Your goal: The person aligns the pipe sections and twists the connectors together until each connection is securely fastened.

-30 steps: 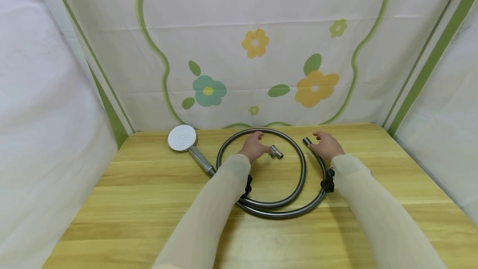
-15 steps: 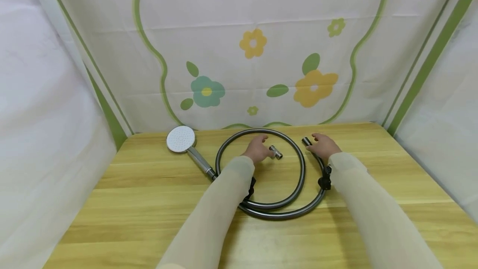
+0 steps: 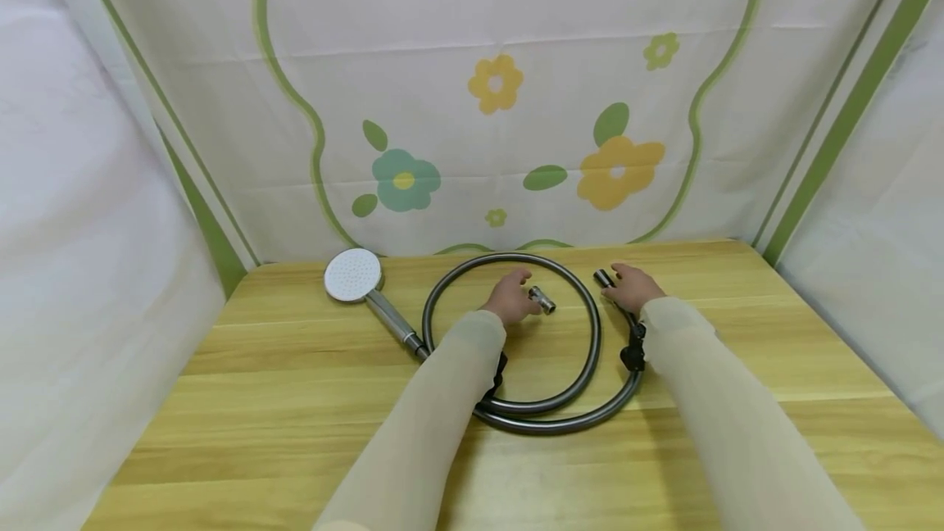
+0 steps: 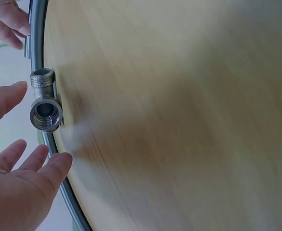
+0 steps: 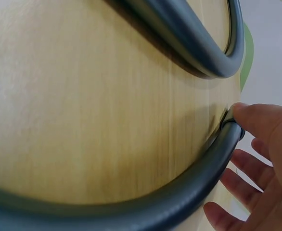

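Note:
A small metal threaded connector [image 3: 543,300] lies on the table inside the hose loop. My left hand [image 3: 509,297] is beside it, thumb and fingers spread to either side. In the left wrist view the connector [image 4: 44,92] shows between thumb and fingers, with a gap to them. The grey shower hose [image 3: 546,428] is coiled on the wood, and its metal end [image 3: 603,278] points to the back. At that end is my right hand [image 3: 634,289]. The right wrist view has the thumb right at the hose end [image 5: 232,118], the other fingers loosely spread along the far side.
A hand shower [image 3: 353,275] with a white spray face lies at the back left, its handle joined to the hose. Behind the wooden table [image 3: 243,400] hangs a flowered cloth [image 3: 442,88]. White cloth sides [image 3: 96,211] flank the table.
My left hand has edged right and slightly back toward the viewer, beside the connector. The right hand has shifted a little left at the hose end. The view tilts slightly.

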Tool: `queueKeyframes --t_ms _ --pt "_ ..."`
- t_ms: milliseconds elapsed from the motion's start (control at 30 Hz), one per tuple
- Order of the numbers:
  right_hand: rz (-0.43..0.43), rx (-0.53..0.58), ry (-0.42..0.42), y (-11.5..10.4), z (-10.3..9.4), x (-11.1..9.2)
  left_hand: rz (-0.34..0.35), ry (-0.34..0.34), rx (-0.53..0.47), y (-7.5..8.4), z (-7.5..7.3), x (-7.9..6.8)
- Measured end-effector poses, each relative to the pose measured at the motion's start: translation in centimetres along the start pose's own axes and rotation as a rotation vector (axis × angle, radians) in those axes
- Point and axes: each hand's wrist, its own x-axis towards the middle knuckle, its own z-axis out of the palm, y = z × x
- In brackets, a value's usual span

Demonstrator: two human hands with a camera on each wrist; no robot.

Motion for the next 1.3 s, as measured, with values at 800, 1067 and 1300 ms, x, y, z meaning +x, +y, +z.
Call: queueKeyframes --t_ms 800,1067,1300 --pt "0.003 -0.100 0.040 0.2 0.6 1.6 0.032 0.004 0.149 0.2 0.7 0.6" --pt "0.042 -0.093 0.071 0.0 1.2 2.1 0.054 0.012 0.243 0.4 0.9 0.4" --pt "0.050 -0.069 0.072 0.1 1.4 2.3 0.029 0.004 0.239 0.6 1.3 0.4"
